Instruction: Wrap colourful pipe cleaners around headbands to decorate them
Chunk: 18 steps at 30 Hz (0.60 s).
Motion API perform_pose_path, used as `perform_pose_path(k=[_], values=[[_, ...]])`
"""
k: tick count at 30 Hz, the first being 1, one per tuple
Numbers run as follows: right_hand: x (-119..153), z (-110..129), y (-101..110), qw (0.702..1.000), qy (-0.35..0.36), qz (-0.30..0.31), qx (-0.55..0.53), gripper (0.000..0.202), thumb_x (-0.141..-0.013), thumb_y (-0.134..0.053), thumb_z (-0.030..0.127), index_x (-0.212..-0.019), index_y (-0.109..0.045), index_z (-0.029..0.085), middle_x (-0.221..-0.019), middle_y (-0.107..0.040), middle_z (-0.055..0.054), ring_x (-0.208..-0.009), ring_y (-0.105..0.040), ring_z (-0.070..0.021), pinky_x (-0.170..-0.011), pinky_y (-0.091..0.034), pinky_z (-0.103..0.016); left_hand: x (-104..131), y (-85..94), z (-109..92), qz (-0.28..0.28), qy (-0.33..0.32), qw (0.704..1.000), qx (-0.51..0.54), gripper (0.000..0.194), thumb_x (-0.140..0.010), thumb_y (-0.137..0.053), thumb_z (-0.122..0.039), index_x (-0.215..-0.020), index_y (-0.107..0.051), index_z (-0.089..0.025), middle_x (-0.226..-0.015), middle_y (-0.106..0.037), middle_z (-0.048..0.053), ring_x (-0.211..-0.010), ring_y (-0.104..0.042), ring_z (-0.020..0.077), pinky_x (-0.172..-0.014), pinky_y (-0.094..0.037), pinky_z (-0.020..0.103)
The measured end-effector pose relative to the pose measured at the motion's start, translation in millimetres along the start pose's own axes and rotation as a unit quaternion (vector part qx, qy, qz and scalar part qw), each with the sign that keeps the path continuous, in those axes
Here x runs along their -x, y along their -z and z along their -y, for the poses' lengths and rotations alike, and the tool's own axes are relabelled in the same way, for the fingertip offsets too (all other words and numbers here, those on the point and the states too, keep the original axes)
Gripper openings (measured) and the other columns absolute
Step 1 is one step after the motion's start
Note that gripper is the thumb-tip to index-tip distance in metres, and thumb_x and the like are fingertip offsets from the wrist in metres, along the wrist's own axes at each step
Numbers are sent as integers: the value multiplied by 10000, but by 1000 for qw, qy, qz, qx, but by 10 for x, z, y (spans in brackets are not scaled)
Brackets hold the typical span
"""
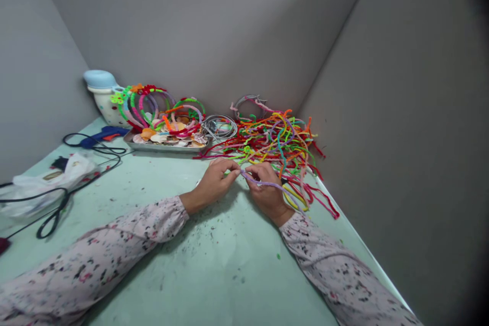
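Observation:
A lilac pipe cleaner (263,182) is pinched between both hands above the middle of the table. The fingertips of my left hand (217,181) close on one end of it. Close beside, my right hand (267,192) grips it between thumb and fingers, and the long loose part trails over that hand toward the wrist. Just beyond my right hand lies a tangled heap of coloured pipe cleaners (282,135). The exact spot where the fingertips meet is too small to make out.
Behind, a metal tray (164,147) holds shells and fuzzy coloured hoops (143,104). Coiled grey wire (220,126) lies beside it. At left are a white container with a blue lid (101,81), a blue glue gun (103,135), black cable (66,196) and a plastic bag (49,178). Walls enclose the table.

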State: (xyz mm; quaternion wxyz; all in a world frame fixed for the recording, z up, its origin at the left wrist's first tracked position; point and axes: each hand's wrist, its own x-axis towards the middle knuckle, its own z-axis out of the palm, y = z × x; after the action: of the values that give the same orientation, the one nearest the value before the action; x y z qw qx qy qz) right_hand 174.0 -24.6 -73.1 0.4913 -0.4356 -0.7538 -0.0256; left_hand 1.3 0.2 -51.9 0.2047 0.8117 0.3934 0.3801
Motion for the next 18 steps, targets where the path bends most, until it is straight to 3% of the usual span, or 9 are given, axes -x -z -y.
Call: perform_pose_path(k=[12, 18], values=[[7, -5, -1, 1000, 2, 22, 8, 76, -864, -537, 206, -888, -606, 187, -819, -611, -56, -790, -560, -183, -717, -474, -310, 23, -15, 11, -6, -21, 1000, -2, 130, -858, -515, -239, -845, -634, -191, -865, -657, 20, -877, -555, 184, -832, -399, 331], [14, 11, -13, 999, 19, -3, 32, 70, -850, -537, 200, -874, -599, 177, -824, -627, -76, -767, -570, -196, -720, -480, -332, 24, -13, 11, -3, -30, 999, -20, 125, -859, -520, -238, -855, -637, -192, -860, -656, 22, -872, -546, 188, -823, -391, 341]])
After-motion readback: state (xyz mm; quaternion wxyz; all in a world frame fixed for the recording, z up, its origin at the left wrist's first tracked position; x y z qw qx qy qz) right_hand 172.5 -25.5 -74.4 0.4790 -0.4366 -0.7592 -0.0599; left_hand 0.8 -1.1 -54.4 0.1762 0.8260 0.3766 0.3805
